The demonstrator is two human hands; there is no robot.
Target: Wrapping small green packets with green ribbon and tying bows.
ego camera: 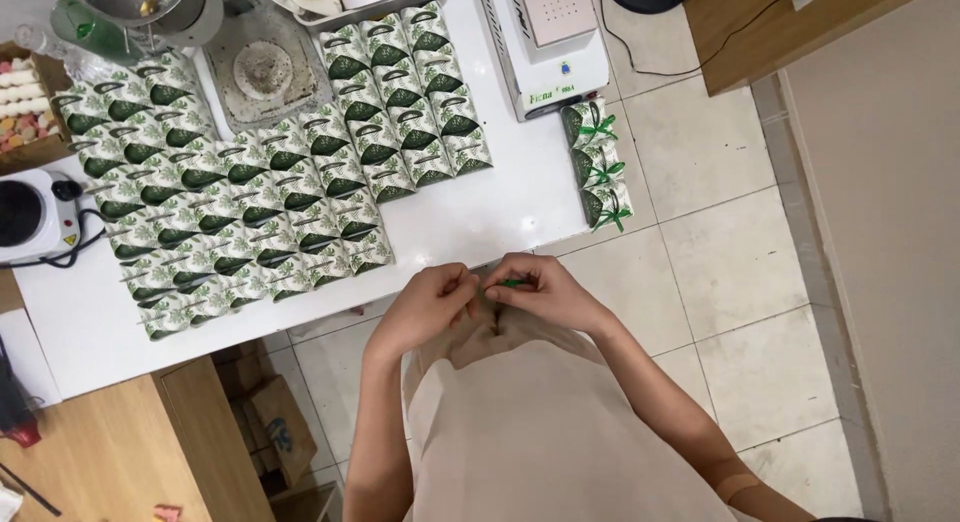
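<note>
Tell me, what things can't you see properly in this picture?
- Head view: the small green piece between the left hand and right hand is mostly covered by fingers and too small to identify.
- Head view: the metal bowl is cut off by the top edge.
- Head view: the hot plate is cut off by the left edge.
- Head view: the insides of the green-and-white boxes stay hidden by their closed tops.

The table (500,207) holds many small boxes (270,182) in rows. Three bowed boxes (597,165) sit at its right edge. A machine (545,42) stands behind them. Both hands (490,294) meet just before the table.
</note>
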